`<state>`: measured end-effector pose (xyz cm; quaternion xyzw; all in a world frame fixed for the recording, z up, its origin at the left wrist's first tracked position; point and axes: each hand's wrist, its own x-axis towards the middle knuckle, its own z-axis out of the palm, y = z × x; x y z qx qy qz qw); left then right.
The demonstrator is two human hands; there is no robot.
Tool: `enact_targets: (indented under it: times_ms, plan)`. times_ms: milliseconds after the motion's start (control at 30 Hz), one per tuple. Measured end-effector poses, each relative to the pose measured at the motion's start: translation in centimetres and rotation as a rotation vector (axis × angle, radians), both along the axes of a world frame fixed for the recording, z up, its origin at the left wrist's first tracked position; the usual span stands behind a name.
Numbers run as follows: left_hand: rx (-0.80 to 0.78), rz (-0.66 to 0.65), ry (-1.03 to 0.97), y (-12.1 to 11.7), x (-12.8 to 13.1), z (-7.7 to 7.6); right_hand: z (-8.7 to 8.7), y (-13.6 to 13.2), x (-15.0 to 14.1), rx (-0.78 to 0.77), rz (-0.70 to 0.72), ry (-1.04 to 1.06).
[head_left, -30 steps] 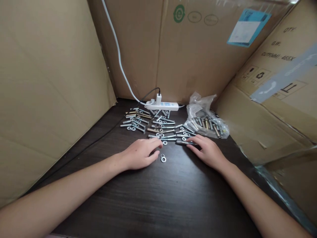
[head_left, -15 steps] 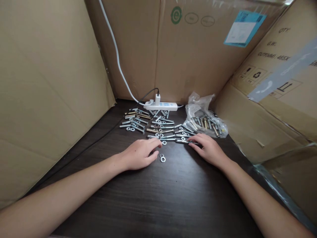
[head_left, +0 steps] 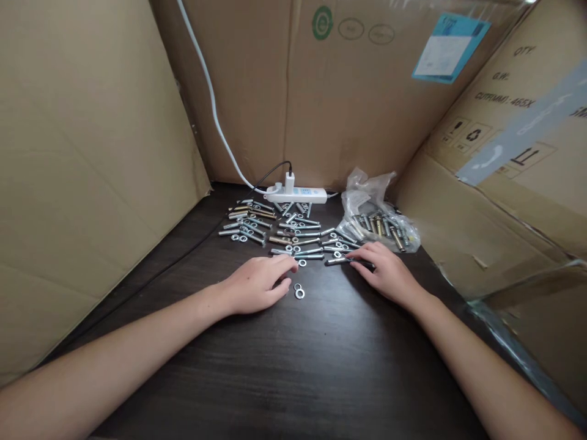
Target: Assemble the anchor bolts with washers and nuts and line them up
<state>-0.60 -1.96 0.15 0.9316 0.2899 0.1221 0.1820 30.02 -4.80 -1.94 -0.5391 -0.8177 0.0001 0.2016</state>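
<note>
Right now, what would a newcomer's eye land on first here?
Probably the bare hands: the left hand beside two loose washers at mid-table, the right hand with its fingertips at a metal bolt. Beyond them lies a spread of bolts. A clear plastic bag of hardware sits back right, near a white power strip.

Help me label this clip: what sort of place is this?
Probably a makeshift workspace: large brown cardboard boxes stand around a dark wood-grained flat surface bearing silvery metal bolts.
</note>
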Motion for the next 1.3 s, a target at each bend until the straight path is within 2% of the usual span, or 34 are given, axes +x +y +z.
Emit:
enact_targets:
  times_ms: [200, 333, 467, 633, 833, 967, 1300]
  plan:
    - [-0.008, -0.005, 0.006, 0.0, 0.0, -0.1, 0.1, 0.0, -0.1, 0.027, 0.008, 0.004]
    - [-0.009, 0.002, -0.018, 0.1, 0.0, -0.2, 0.9, -0.6, -0.8, 0.098, 0.021, 0.019]
    - [0.015, 0.012, 0.000, 0.1, -0.1, -0.2, 2.1, -1.7, -2.5, 0.120, 0.098, 0.017]
    - [0.099, -0.004, 0.062, 0.0, 0.0, -0.1, 2.8, -3.4, -5.4, 0.072, 0.231, 0.023]
    - [0.149, -0.028, 0.091, -0.4, 0.3, -0.2, 2.5, -5.2, -8.6, -0.070, 0.412, 0.000]
    - [0.151, -0.047, 0.083, -0.6, 0.6, -0.2, 2.1, -5.3, -9.0, -0.114, 0.442, -0.020]
    - [0.128, -0.040, 0.044, -0.5, 0.6, -0.6, 0.9, -4.8, -9.5, -0.005, 0.421, -0.049]
